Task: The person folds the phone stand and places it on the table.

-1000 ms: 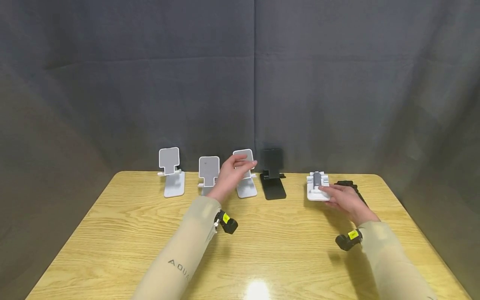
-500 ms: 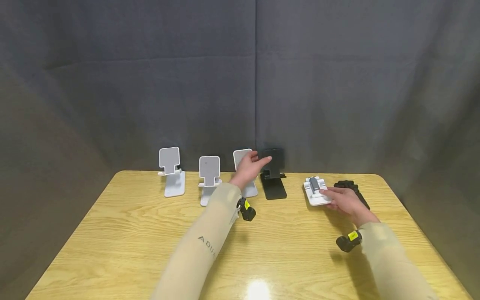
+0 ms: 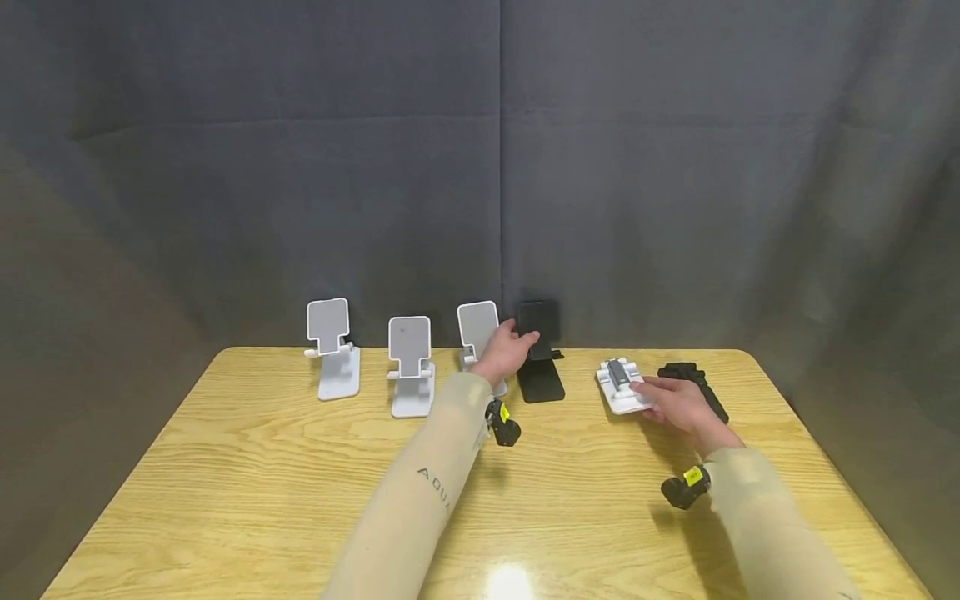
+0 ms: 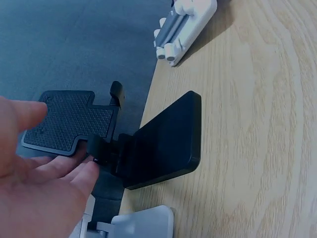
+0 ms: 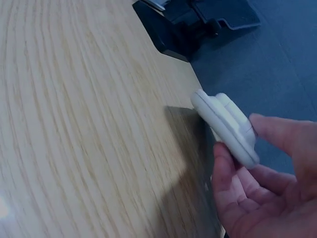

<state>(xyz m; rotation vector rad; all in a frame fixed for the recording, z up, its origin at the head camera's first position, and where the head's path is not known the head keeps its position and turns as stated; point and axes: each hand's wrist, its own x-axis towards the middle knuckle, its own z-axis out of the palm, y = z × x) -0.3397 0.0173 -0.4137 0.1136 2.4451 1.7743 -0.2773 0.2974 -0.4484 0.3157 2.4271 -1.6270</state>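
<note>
My left hand reaches to a black phone stand, which stands unfolded at the back of the table. In the left wrist view, the fingers lie at the edge of its upper plate and partly behind it. The thumb stretches over the plate's other side; whether it touches cannot be made out. On the right, my right hand holds a folded white phone stand by its side. The right wrist view has the white stand pinched between thumb and fingers, tilted and raised off the wood.
Three white phone stands stand unfolded in a row to the left: one far left, one beside it, and one partly behind my left hand. A black item lies beyond my right hand. Dark cloth hangs behind the wooden table.
My left hand has moved right, past the third white stand to the black one. My right hand has turned the folded white stand slightly and brought it a little left.
</note>
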